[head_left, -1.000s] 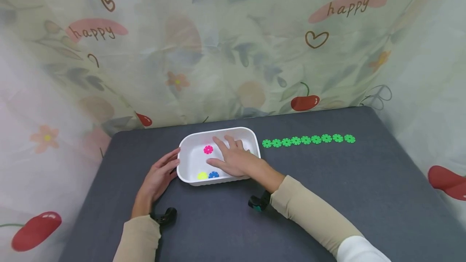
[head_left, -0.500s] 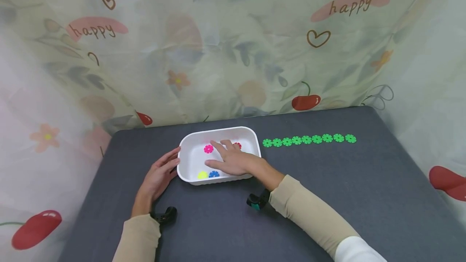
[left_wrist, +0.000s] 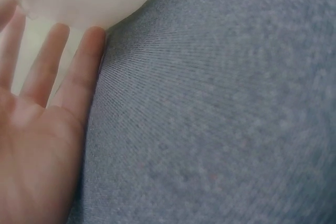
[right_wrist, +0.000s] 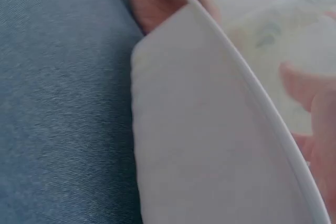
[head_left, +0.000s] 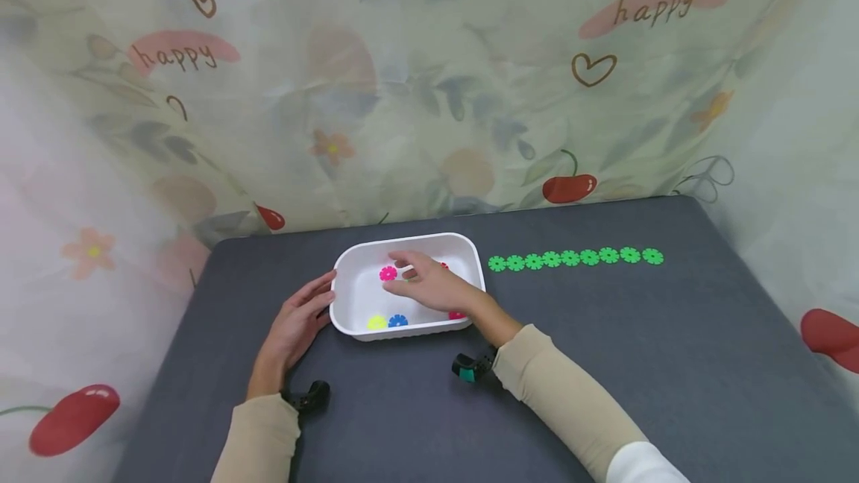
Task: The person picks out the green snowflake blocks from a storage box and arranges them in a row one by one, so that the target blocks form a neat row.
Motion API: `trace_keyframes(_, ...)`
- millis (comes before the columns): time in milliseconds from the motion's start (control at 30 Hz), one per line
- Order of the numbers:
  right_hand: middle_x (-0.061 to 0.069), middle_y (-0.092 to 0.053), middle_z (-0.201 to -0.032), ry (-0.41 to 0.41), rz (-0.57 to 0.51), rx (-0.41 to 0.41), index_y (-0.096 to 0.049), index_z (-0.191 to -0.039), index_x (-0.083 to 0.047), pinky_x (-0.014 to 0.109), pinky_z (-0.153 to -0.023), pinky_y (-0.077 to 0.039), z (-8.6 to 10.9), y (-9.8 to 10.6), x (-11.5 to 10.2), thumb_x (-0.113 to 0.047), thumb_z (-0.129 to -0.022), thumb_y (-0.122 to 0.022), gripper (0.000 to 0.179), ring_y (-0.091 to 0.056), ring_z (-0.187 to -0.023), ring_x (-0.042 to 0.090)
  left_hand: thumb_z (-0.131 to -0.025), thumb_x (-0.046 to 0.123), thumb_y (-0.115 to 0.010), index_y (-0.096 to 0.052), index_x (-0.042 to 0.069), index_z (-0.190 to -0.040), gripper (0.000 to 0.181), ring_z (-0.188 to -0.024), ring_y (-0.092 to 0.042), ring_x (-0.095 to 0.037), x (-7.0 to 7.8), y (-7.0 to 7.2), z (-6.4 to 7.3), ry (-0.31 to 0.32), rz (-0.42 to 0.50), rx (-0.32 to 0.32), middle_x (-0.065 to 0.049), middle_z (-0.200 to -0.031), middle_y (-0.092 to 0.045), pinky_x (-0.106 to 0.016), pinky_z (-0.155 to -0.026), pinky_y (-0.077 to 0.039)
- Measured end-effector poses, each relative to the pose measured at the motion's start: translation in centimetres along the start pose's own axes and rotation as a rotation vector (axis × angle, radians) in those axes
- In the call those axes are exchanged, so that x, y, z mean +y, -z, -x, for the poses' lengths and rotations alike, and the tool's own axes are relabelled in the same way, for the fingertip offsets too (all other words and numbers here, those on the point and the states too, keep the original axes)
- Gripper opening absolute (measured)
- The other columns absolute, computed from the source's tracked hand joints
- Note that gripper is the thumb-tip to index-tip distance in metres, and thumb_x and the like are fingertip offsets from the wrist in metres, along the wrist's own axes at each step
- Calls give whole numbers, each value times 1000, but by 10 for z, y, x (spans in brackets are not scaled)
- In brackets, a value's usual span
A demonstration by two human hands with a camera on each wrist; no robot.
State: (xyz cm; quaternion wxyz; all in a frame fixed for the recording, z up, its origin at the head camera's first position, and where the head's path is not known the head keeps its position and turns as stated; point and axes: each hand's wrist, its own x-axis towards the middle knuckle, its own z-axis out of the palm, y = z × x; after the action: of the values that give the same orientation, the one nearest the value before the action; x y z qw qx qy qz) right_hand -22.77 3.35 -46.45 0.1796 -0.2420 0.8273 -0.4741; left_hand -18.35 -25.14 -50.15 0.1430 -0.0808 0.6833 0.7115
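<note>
A white plastic tray (head_left: 354, 293) sits on the dark cloth-covered table in the head view. My left hand (head_left: 295, 326) rests its extended fingers against the tray's left end; the left wrist view shows fingertips (left_wrist: 94, 38) at its wall. Over the tray's right half is my right hand (head_left: 436, 289), thumb and index finger apart. A sliver of green shows between them, and I cannot tell whether the fingers touch it. Inside the tray lie snowflake discs: pink (head_left: 388, 273), yellow (head_left: 377, 323) and blue (head_left: 398, 321). Reddish ones are partly covered by the right hand.
Right of the tray, several green snowflake discs (head_left: 570, 258) form a row along the table (head_left: 604, 349). A patterned curtain (head_left: 416, 95) hangs behind the table. Each wrist carries a black camera mount, the right one (head_left: 470, 367) near the tray's front.
My right hand's spread fingers have drawn closer together and the hand has turned sideways in the tray. Reddish discs beneath it have come into view. The left hand stays at the tray's end.
</note>
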Motion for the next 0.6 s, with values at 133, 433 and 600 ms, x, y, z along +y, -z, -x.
trace_keyframes(133, 14, -64, -137, -9, -33, 98, -55, -144, -6, 43, -107, -51, -4, 2, 7, -31, -92, -75, 61, -63, -123, 30, -103, 23, -62, -40, 17, -158, 60, -142, -42, -13, 1, 0, 0, -7, -3, 2, -5, -165, -35, -20, -99, -51)
trace_keyframes(433, 13, -72, -119, -48, 140, 175, -69, -124, -2, 40, -101, -53, -8, -2, 8, -13, -86, -81, 42, -66, -109, 26, -100, 29, -67, -42, 19, -157, 63, -132, -49, -6, -2, 2, 0, -4, -13, 15, -5, -164, -36, -20, -97, -52)
trace_keyframes(600, 11, -72, -113, -86, 250, 148, -70, -122, -3, 39, -101, -51, -10, -5, 9, -9, -84, -80, 40, -63, -106, 23, -99, 29, -68, -42, 19, -157, 64, -133, -49, -6, -2, 2, 0, -12, -6, 7, -5, -164, -37, -20, -98, -52)
